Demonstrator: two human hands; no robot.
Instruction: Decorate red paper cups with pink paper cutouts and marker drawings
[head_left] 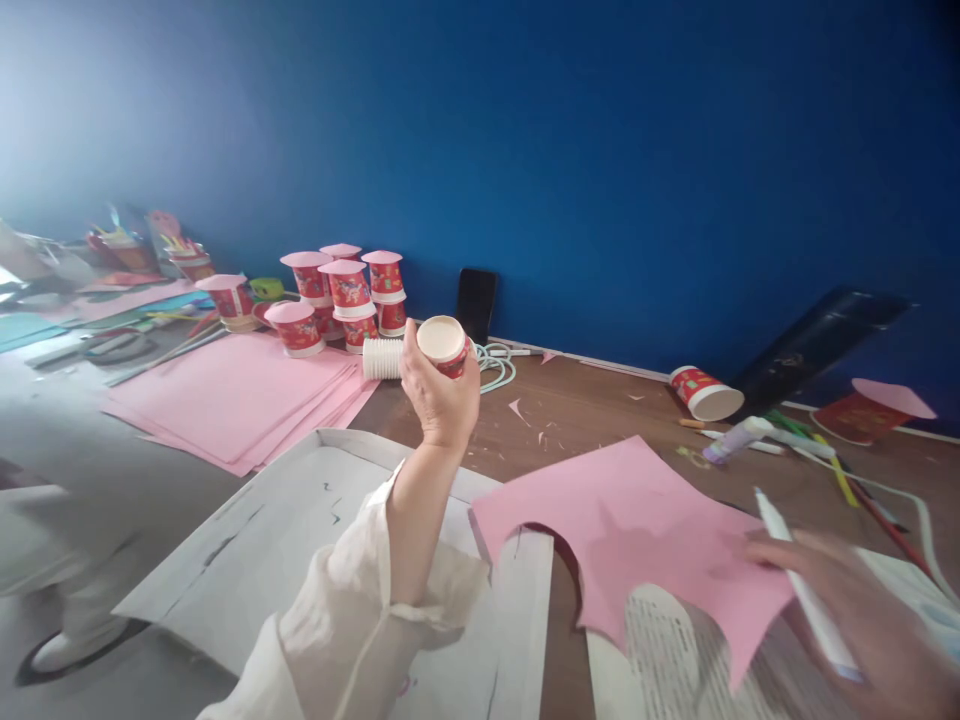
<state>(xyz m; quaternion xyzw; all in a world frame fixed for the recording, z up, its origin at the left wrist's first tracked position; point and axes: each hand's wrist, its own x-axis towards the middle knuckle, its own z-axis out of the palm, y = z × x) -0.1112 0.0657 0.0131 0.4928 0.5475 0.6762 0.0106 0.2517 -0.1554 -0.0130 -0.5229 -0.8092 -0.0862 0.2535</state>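
Note:
A red paper cup (pixel 453 366) is in the grip of my left hand (pixel 442 405), raised over the table's far part with its round cream end facing me. Fingers wrap around its sides. My right hand (pixel 877 610), blurred, is closed on a white marker (pixel 810 590) at the lower right. Its fingertips are at the edge of a pink paper sheet (pixel 637 520), which has curved pieces cut out of it. Under that sheet lies a printed page (pixel 660 640). Behind my left hand, a stack of nested paper cups (pixel 381 359) lies on its side.
Red cups with pink paper tops (pixel 350 288) stand stacked by the blue wall. Pink sheets (pixel 240 390) and a large white paper (pixel 300 510) cover the left. A phone (pixel 477 302) leans on the wall near a coiled cable (pixel 496 368). A cup (pixel 703 393) lies tipped at right.

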